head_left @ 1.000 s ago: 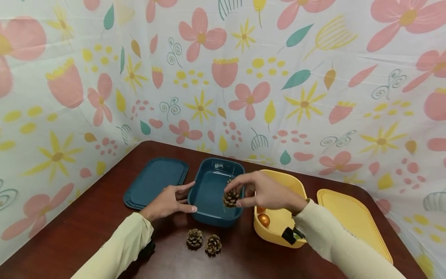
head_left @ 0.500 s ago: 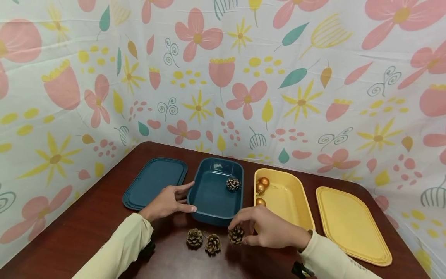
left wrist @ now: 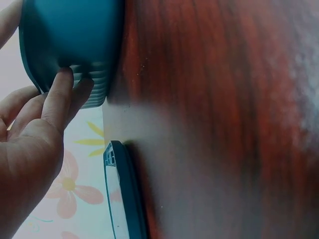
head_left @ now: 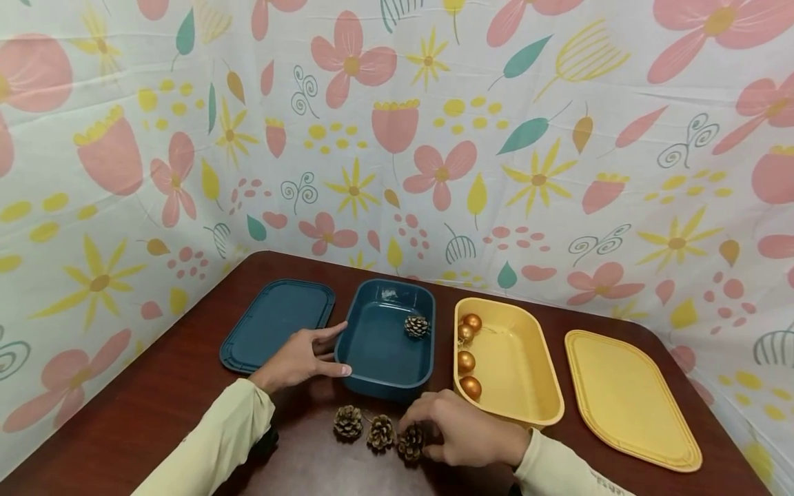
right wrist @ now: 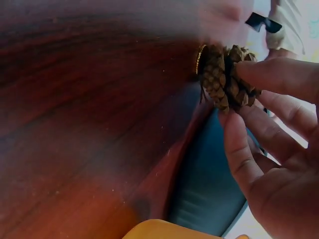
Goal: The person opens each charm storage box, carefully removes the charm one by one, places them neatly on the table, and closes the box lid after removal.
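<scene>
In the head view my right hand (head_left: 459, 428) pinches a brown pinecone (head_left: 411, 444) low over the table, between thumb and fingers. Two more pinecones (head_left: 348, 421) lie in a row just left of it. The right wrist view shows the held pinecone (right wrist: 244, 92) overlapping another, with a gold loop beside them. My left hand (head_left: 299, 362) rests against the left side of the blue box (head_left: 384, 394), thumb on its rim. Straight fingers (left wrist: 60, 94) touch the outer wall in the left wrist view. One pinecone (head_left: 416, 326) sits inside the box at the right.
A yellow box (head_left: 517, 358) stands to the right, with several shiny gold balls (head_left: 466, 362) along its left wall. A blue lid (head_left: 282, 320) lies left of the blue box. The yellow lid (head_left: 633, 399) lies at the far right. A flowered cloth hangs behind the table.
My right hand has carried a pinecone from over the blue box down to the table, beside the other two. My left hand has stayed at the box.
</scene>
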`<state>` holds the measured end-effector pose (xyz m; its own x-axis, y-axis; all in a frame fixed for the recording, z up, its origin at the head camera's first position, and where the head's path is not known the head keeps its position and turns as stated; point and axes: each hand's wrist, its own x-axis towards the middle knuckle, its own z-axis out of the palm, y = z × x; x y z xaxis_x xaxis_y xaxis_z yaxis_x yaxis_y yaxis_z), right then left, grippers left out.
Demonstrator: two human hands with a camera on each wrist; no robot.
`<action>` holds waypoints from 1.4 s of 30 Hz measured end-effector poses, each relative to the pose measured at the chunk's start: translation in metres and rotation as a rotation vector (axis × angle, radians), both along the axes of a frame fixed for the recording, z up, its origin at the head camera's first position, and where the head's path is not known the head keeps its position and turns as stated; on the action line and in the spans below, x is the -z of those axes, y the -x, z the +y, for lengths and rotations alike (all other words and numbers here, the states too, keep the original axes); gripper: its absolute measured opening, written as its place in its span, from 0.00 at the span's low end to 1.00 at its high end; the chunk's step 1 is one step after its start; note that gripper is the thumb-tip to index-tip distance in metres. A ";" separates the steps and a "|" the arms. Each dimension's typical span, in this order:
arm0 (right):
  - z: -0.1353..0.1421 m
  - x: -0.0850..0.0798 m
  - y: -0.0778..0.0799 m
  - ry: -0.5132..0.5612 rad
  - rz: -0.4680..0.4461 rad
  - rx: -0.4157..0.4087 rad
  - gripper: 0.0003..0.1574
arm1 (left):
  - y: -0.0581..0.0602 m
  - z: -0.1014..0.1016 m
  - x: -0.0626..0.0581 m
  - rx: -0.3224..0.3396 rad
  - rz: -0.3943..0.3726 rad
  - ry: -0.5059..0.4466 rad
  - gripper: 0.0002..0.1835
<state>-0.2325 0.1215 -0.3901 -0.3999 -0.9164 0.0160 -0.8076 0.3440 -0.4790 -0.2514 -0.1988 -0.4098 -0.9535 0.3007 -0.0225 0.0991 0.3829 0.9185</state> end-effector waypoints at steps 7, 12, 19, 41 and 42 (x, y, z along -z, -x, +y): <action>0.001 0.004 -0.001 0.014 -0.020 0.026 0.21 | 0.000 0.000 0.001 -0.001 0.002 0.010 0.52; 0.003 0.007 -0.001 0.053 0.011 0.025 0.22 | 0.000 0.000 0.000 -0.003 0.007 0.013 0.52; 0.007 0.010 -0.003 0.063 -0.013 0.043 0.24 | -0.001 0.001 0.000 -0.001 0.002 0.010 0.51; 0.006 -0.023 0.004 0.067 -0.052 0.037 0.22 | -0.001 0.000 0.001 -0.001 0.011 0.010 0.50; 0.005 -0.030 0.006 0.066 -0.066 0.039 0.21 | -0.001 0.000 0.002 -0.002 0.011 0.011 0.50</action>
